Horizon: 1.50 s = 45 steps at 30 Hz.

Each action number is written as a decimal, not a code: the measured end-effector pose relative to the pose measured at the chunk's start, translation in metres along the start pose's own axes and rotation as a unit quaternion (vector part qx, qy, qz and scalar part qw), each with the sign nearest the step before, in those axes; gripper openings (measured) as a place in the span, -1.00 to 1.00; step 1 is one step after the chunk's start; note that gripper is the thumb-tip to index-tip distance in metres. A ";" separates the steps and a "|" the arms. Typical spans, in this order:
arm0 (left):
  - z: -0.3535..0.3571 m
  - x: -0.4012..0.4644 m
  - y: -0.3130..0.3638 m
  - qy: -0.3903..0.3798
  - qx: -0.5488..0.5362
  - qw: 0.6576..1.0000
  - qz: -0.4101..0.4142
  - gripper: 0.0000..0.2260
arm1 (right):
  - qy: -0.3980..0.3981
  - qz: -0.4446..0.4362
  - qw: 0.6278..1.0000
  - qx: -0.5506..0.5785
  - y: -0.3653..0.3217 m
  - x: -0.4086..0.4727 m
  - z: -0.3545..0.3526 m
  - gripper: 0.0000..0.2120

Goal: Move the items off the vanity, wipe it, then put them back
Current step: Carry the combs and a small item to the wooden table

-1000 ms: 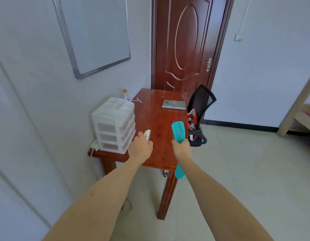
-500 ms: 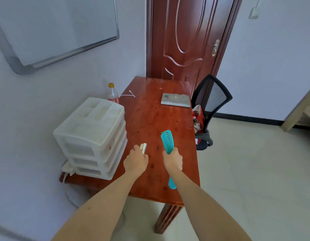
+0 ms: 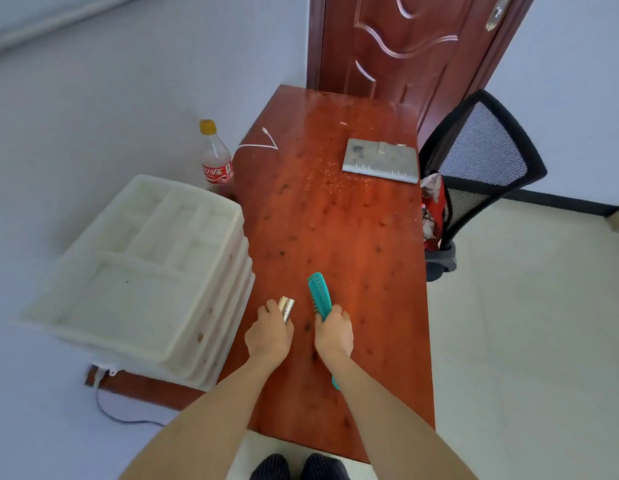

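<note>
The vanity is a reddish wooden table (image 3: 356, 237) against the left wall. My right hand (image 3: 333, 334) grips a teal comb (image 3: 320, 294) by its middle, teeth end pointing away, handle tip sticking out behind my wrist. My left hand (image 3: 269, 336) is closed around small gold and silver tubes (image 3: 286, 307), whose ends stick out past my fingers. Both hands hover over the near half of the tabletop, a hand's width apart.
A white plastic drawer unit (image 3: 141, 271) fills the table's near left. A cola bottle (image 3: 215, 157) and a white cable (image 3: 258, 143) are at the far left, a grey flat box (image 3: 382, 161) at the far right. A black mesh chair (image 3: 481, 174) stands right, before the brown door (image 3: 405, 46).
I have stepped up to the table and my view has tilted down. Both hands, holding the same items, are now over the tabletop rather than in front of its near edge.
</note>
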<state>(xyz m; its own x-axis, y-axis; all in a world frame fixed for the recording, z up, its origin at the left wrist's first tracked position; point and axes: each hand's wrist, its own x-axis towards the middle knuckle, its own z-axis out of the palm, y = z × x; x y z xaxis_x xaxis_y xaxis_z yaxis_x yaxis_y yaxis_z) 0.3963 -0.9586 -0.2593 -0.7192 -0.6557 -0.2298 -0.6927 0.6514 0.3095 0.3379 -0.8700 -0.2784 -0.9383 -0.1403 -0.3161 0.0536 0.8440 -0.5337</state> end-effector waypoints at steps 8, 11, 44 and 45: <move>0.018 0.033 0.016 -0.010 -0.045 0.999 0.011 -0.68 | 0.022 -0.015 0.999 -0.033 0.008 0.026 0.008 -0.77; 0.026 0.038 0.018 0.001 -0.035 0.999 0.023 -0.71 | 0.045 -0.022 0.998 -0.024 0.012 0.030 0.010 -0.73; 0.028 0.025 0.013 -0.002 0.043 0.995 0.095 -0.64 | 0.097 -0.140 0.959 -0.224 0.041 0.010 0.006 -0.50; 0.028 0.025 0.012 -0.001 0.040 0.995 0.095 -0.64 | 0.097 -0.151 0.959 -0.218 0.037 0.008 0.008 -0.51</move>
<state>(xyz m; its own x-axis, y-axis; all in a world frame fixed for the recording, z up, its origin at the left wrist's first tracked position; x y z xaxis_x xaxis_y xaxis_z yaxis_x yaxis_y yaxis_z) 0.3681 -0.9566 -0.2867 -0.8378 -0.5168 -0.1762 -0.5460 0.7923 0.2722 0.3349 -0.8439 -0.3069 -0.9367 -0.3492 -0.0242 -0.3391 0.9224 -0.1850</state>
